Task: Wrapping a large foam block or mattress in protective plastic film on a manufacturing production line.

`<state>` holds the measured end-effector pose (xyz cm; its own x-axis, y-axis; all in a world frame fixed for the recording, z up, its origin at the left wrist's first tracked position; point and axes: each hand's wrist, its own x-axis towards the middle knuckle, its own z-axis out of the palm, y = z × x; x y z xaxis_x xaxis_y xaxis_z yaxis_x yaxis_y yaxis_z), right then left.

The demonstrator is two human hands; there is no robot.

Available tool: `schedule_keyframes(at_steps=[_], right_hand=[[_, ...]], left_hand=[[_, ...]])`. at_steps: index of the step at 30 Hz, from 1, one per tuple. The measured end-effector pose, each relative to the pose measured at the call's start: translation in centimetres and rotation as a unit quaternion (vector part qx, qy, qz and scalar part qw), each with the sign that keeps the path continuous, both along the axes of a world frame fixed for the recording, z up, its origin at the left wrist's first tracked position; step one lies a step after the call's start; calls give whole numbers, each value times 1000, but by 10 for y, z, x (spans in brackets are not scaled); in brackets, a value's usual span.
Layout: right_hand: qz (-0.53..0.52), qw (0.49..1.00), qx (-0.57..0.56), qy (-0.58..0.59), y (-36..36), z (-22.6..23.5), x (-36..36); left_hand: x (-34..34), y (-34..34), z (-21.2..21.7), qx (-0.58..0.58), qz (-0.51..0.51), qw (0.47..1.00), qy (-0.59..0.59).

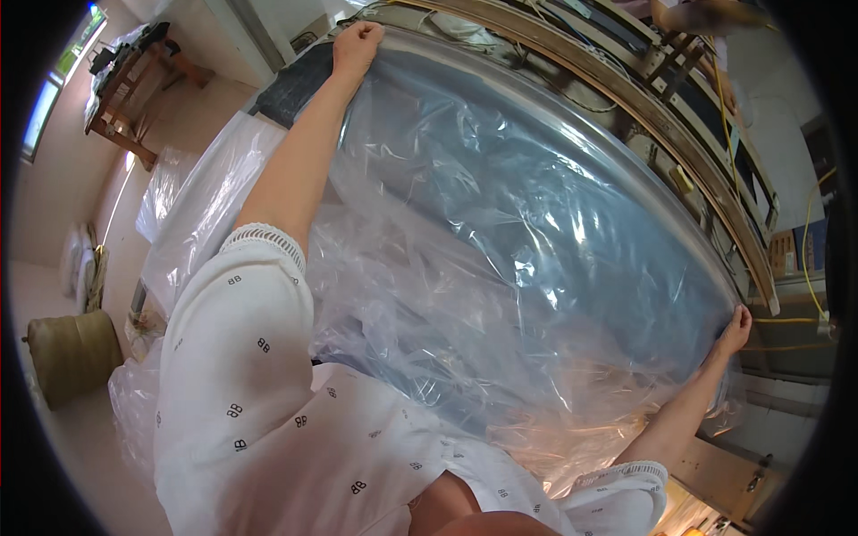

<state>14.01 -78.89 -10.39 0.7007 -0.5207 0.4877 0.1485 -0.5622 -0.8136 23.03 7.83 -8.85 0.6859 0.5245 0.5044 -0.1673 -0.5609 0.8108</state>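
Fingers of both hands, left hand (pixel 357 45) upper centre, right hand (pixel 736 329) lower right, clamp the clear plastic sheet (pixel 500 232); best kept evenly taut.

A large sheet of clear, crinkled plastic film (pixel 500 241) lies spread across a long blue-grey padded slab (pixel 572 259), covering it from the far upper end to the near lower right end. The film is drawn fairly smooth along the slab's far curved edge, while it bunches in loose glossy folds along the near side, where it spills down over the edge
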Motion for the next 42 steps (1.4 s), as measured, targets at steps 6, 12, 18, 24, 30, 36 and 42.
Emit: schedule_keyframes(at_steps=[6, 12, 18, 24, 30, 36, 42], right_hand=[[-43, 995, -74, 57, -31, -4, 17], [-100, 983, -127, 83, -16, 6, 27], [-240, 926, -285, 60, -12, 5, 23], [-143, 982, -105, 62, -4, 23, 18], [-133, 982, -116, 75, -9, 28, 20], [-171, 981, -31, 84, -16, 24, 16], [-37, 931, 360, 48, 11, 64, -10]], left_hand=[[27, -12, 1, -61, -50, 997, 16], [29, -4, 2, -70, -10, 997, 26], [27, -3, 12, -15, 52, 993, 101], [27, 14, 9, -360, -16, 930, -69], [33, 23, 3, -252, 41, 963, -81], [51, 44, -12, -257, 54, 962, -74], [11, 6, -3, 26, -116, 991, 55]])
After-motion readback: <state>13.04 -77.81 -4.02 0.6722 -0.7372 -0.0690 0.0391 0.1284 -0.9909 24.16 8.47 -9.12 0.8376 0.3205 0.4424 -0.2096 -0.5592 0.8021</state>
